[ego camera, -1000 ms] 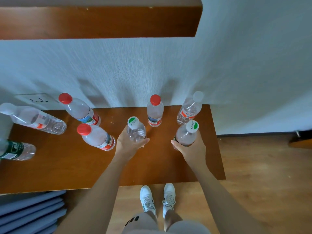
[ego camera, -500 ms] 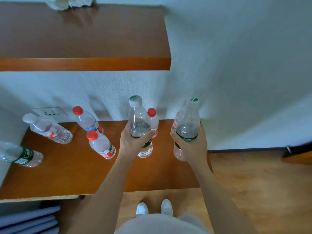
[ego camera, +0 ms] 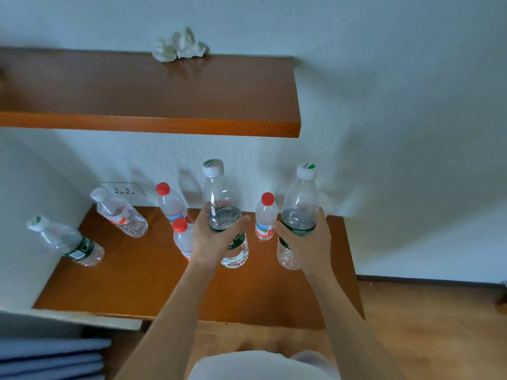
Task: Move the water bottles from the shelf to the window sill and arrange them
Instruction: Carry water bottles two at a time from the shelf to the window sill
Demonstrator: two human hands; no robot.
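— Head view: what do the hands hold?
— The left hand (ego camera: 211, 244) wraps one green-label water bottle (ego camera: 225, 215), the right hand (ego camera: 307, 242) another (ego camera: 299, 212); both upright, part filled, above the lower shelf (ego camera: 137, 283).
— And the rest?
— Three red-capped bottles: two (ego camera: 171, 202) (ego camera: 182, 237) just left of the left hand, one (ego camera: 265, 216) between the hands. Further left, one white-capped bottle (ego camera: 120, 213) and one green-label bottle (ego camera: 68, 242), their contents unclear.
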